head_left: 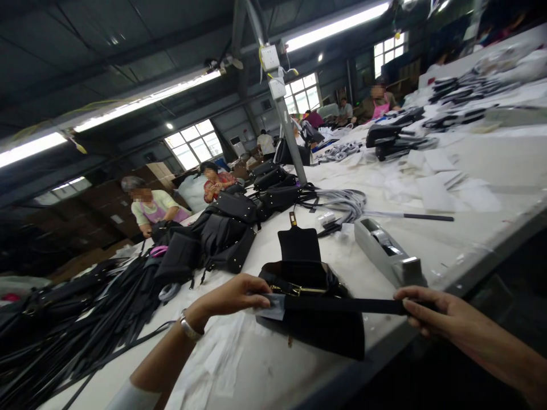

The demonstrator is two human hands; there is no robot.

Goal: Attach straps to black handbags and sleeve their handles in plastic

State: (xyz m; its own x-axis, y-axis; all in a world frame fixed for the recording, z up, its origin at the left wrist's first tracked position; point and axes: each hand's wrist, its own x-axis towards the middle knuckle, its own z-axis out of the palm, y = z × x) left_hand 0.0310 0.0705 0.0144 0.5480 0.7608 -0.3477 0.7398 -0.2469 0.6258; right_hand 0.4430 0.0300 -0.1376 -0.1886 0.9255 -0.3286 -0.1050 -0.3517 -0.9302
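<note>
"Two hands over the counter (260, 373); what does each one have?"

"The left hand (235, 295) has its grip clamped, thumb against fingers, on some clear film (276, 307) at one end of a black strap (342, 306). The right hand (440, 313) has its grip pressed together on the other end."

"And the strap itself, where is it?"

"Stretched nearly straight between the hands, in front of a black bag (316, 336) close to the near edge of the counter. I can't tell whether strap and bag touch."

"How does the bag lie?"

"Its flap (301, 245) is turned back, away from the person, and gold-coloured metal (299, 289) shows just behind the strap."

"What's around it?"

"A grey tape dispenser (380, 247) sits just beyond the right hand, near that same edge. Further in is a looped grey bundle (346, 202), by the foot of a metal post (288, 128). More black bags (231, 239) are heaped toward the far edge, and long dark straps (115, 302) cover the left end."

"Anyone across from them?"

"Yes, a co-worker in a pink apron (157, 213) at the far edge, beside the heap."
</note>
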